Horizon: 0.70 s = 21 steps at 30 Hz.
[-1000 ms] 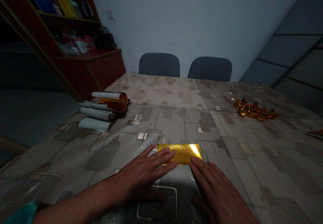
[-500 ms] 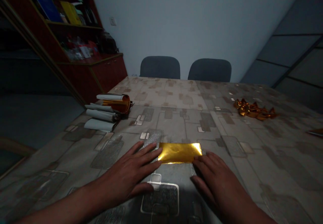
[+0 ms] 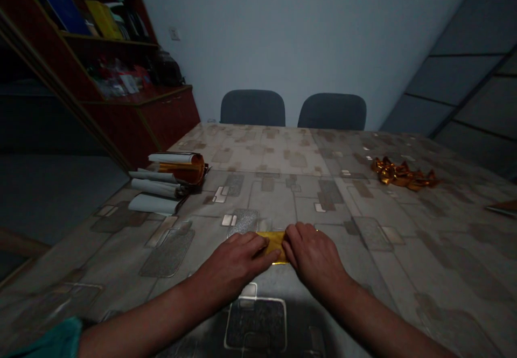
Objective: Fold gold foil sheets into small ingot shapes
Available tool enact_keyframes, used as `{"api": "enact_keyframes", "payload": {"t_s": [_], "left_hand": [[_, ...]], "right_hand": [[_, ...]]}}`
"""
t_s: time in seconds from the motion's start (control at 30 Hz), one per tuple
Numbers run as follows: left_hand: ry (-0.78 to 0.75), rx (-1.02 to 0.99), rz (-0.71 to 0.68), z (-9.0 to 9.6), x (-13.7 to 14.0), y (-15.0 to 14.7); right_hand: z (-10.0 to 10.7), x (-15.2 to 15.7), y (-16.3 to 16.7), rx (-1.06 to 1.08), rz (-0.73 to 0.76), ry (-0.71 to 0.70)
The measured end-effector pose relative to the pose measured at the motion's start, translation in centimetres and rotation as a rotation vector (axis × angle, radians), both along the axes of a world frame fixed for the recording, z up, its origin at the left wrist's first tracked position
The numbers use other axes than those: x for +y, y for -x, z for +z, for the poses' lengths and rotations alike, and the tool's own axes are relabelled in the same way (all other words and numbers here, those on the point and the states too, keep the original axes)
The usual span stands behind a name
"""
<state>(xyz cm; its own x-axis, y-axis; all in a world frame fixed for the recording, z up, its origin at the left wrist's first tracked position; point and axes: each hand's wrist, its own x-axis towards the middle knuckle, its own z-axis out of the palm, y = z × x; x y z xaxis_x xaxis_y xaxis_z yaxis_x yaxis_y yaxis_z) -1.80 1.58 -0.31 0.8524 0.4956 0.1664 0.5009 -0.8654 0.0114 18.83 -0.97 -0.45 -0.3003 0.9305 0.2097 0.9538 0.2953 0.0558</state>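
Observation:
A strip of gold foil paper [image 3: 278,245] lies flat on the patterned tablecloth in front of me, its two ends hidden under my hands. My left hand [image 3: 242,261] covers the left end, fingers bent and the thumb lying across the foil. Over the right end is my right hand [image 3: 313,247], with its fingers curled together and pressed on the paper. Only the middle of the strip shows between them.
Folded sheets with white backs and orange-gold faces [image 3: 169,183] are stacked at the table's left. Several folded gold foil pieces [image 3: 404,174] sit at the right. Two grey chairs [image 3: 252,107] stand behind the table [image 3: 278,196]. A red cabinet [image 3: 169,113] is at the back left.
Both hands have moved inward over the foil and their fingers have curled. The right hand now covers the strip's right part, so less gold shows. The view has shifted slightly.

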Motion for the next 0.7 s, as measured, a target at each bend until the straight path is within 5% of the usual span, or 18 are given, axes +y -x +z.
{"api": "enact_keyframes", "payload": {"t_s": [0.3, 0.53, 0.7], "left_hand": [[0.060, 0.075, -0.024, 1.5, 0.4, 0.1], [0.050, 0.074, -0.016, 2.7, 0.5, -1.6], [0.029, 0.045, -0.010, 2.4, 0.4, -1.6]], "right_hand": [[-0.4, -1.1, -5.0, -0.015, 0.000, -0.028], [2.2, -1.1, -3.2, 0.098, 0.271, -0.098], [1.2, -0.7, -1.9, 0.080, 0.428, -0.096]]}}
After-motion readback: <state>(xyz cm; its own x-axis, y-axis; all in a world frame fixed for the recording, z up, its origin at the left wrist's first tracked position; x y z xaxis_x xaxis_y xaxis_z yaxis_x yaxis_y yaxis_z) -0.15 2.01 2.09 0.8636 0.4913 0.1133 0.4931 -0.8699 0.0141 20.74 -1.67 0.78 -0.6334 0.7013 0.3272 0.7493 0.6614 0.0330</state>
